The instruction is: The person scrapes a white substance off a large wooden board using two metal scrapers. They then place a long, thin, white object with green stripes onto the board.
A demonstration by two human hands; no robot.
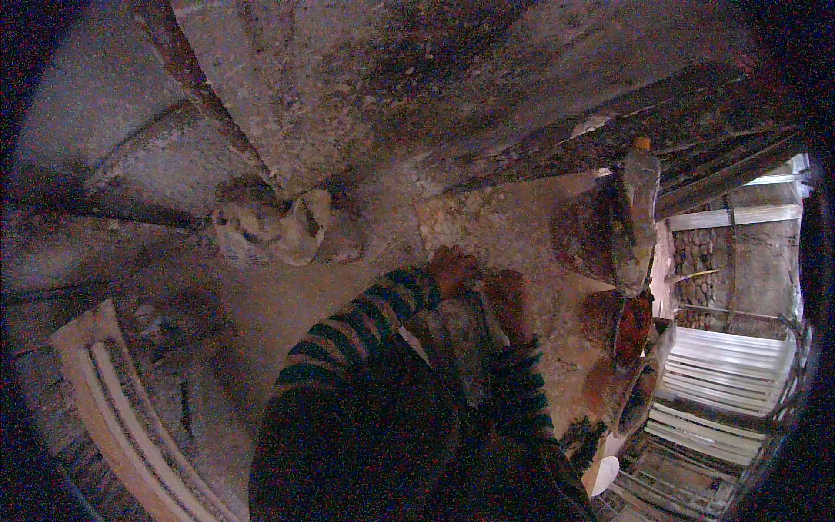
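The picture is dim. My left hand (452, 268) and my right hand (507, 300) meet at the middle, both in dark sleeves with green stripes. Between them I hold a grey, rough lump (465, 335) that looks like clay or stone, just above the sandy ground. The left hand grips its far left side and the right hand its far right side. My forearms and dark clothing hide the lump's near part.
Pale crumpled sacks (270, 228) lie on the ground to the left. Brown clay pots (587, 233) and a plastic bottle with an orange cap (639, 196) stand at the right. A white frame (104, 383) lies lower left; white rails (722, 370) are far right. Dark wooden beams (609, 139) cross above.
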